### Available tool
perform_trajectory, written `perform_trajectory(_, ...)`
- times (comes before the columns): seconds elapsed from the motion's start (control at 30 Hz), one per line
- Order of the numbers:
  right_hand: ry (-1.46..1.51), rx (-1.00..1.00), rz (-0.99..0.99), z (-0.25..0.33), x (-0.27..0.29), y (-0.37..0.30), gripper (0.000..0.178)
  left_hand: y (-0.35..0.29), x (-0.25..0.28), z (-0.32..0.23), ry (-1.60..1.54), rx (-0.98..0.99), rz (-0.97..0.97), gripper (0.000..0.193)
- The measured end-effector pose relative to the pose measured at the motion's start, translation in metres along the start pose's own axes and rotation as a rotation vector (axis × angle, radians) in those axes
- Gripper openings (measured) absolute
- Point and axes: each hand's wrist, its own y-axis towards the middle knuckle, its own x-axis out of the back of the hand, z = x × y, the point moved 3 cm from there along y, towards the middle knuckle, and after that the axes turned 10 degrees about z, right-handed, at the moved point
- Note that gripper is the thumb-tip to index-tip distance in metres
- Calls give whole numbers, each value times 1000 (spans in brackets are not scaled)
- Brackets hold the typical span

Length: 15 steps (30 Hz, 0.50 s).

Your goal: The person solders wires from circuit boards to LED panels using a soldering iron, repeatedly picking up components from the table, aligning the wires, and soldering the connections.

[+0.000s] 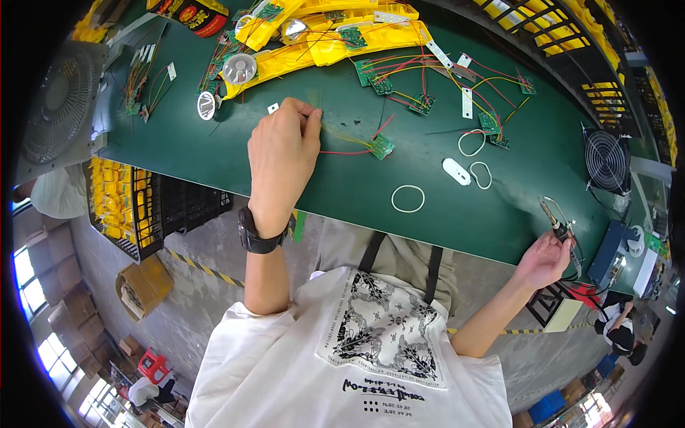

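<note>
Noted far left of the left fingers: a grey fan, then loose wired boards. Found nearer, beyond and left of them: a reflector and a yellow housing. Recorded at the left hand: thumb and forefinger together, clamped on a yellow wire. Located just right of these fingers, at the wire's other end: a green board, lying on the table. Listed farther right, between both hands: a pale band and a white oval piece. Recorded at the right hand: fingers closed around a soldering iron. Noted beyond and right of those fingers: a black fan.
</note>
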Motion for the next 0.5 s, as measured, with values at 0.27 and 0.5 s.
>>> perform_trajectory(0.27,65,1,-51,0,8,-1,18,-12,-2,-17,130,80,-88,21)
perform_trajectory(0.5,90,1,-104,0,7,-1,20,-4,-8,-6,118,-32,-120,25)
